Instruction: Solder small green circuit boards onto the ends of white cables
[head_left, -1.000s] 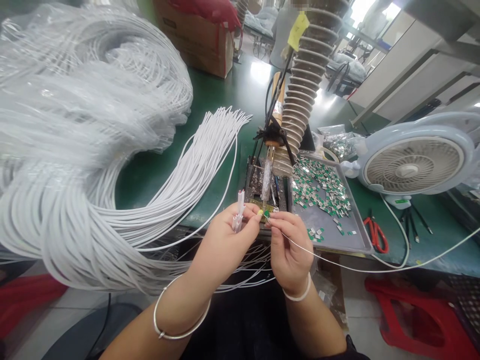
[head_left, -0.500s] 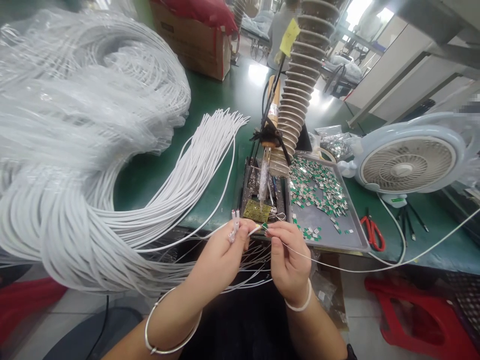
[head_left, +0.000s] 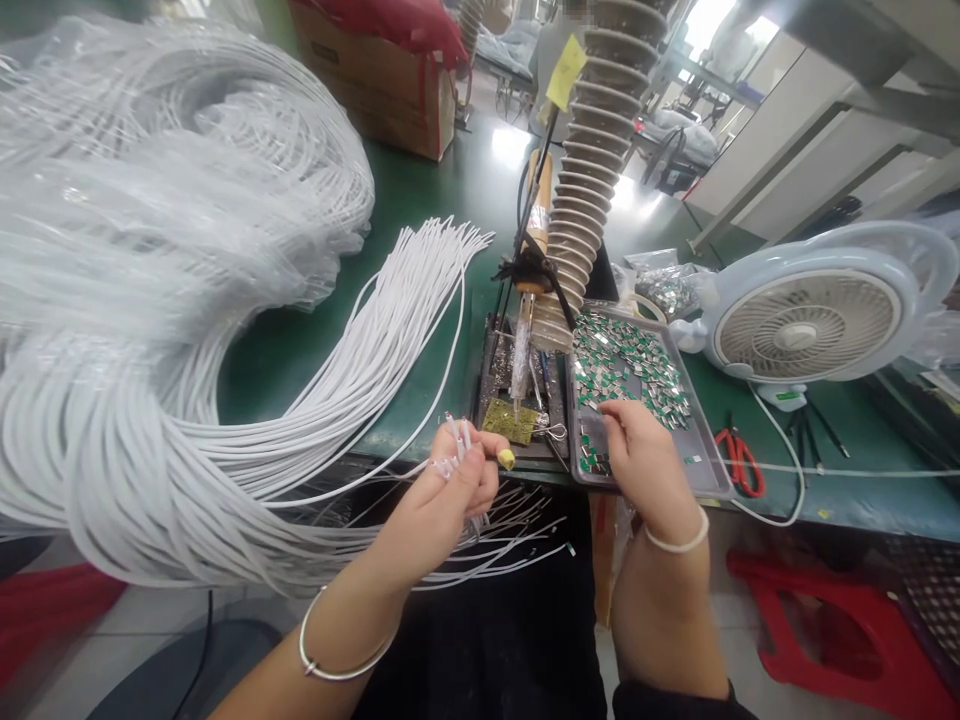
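My left hand (head_left: 450, 490) is closed around several white cables (head_left: 463, 436), their stripped ends sticking up between the fingers. A yellow cover (head_left: 506, 459) sits on one of its fingertips. My right hand (head_left: 649, 455) reaches over the grey metal tray (head_left: 697, 440), thumb and forefinger pinched together at its left part. Whatever lies between those fingertips is too small to make out. Many small green-and-silver connector boards (head_left: 637, 365) lie in the tray. Below the table edge hangs a cable end with a small green connector board (head_left: 571, 549) on it.
A soldering iron (head_left: 523, 340) points down at a yellow sponge (head_left: 510, 422), beside a ribbed hose (head_left: 600, 150). Bundled white cables (head_left: 375, 350) fill the left. Red-handled cutters (head_left: 741, 465) and a fan (head_left: 806, 325) are right. Solder wire (head_left: 862, 472) runs across the table.
My right hand has left the iron's tip and the solder wire and moved right to the tray. My left hand has shifted slightly left. A cable with a connector board now hangs below the table edge.
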